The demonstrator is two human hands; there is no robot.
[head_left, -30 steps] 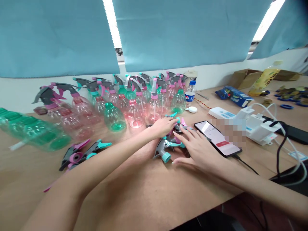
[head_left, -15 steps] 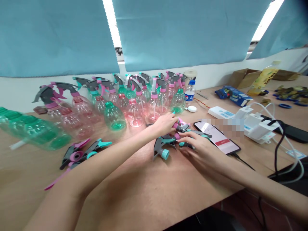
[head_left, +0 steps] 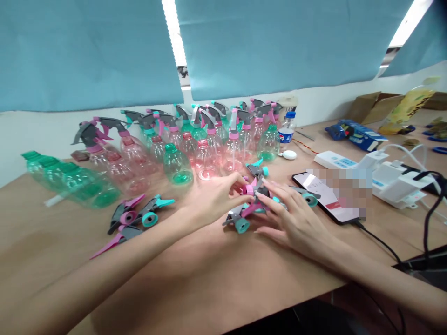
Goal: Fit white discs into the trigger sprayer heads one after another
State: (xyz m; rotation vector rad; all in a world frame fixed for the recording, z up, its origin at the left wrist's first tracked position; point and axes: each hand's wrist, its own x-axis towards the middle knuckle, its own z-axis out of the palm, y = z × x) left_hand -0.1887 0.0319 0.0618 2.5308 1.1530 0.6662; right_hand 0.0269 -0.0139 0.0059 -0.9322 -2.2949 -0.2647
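Amid a small pile of trigger spray heads, my left hand [head_left: 213,199] has thumb and fingers closed around the pink collar of a grey-and-pink spray head [head_left: 249,190]. My right hand [head_left: 296,215] lies over the pile from the right, fingers stretched, the fingertips touching that head's grey body. A grey-and-teal spray head [head_left: 240,223] lies just below them on the table, and another teal one [head_left: 258,168] sits above. A further teal-collared head [head_left: 309,197] is partly behind my right hand. Several spray heads [head_left: 128,217] rest near my left forearm.
Rows of pink and green bottles [head_left: 178,165], many topped with spray heads, stand along the wall. Green bottles [head_left: 75,179] lie at the left. On the right are a phone [head_left: 331,204], a power strip [head_left: 335,160] with plugs and cables, and a blue packet [head_left: 365,136].
My left hand has drawn back left and down, turning to pinch the pink collar. My right hand stays over the pile. The teal spray head below has shifted, and the view has turned slightly left.
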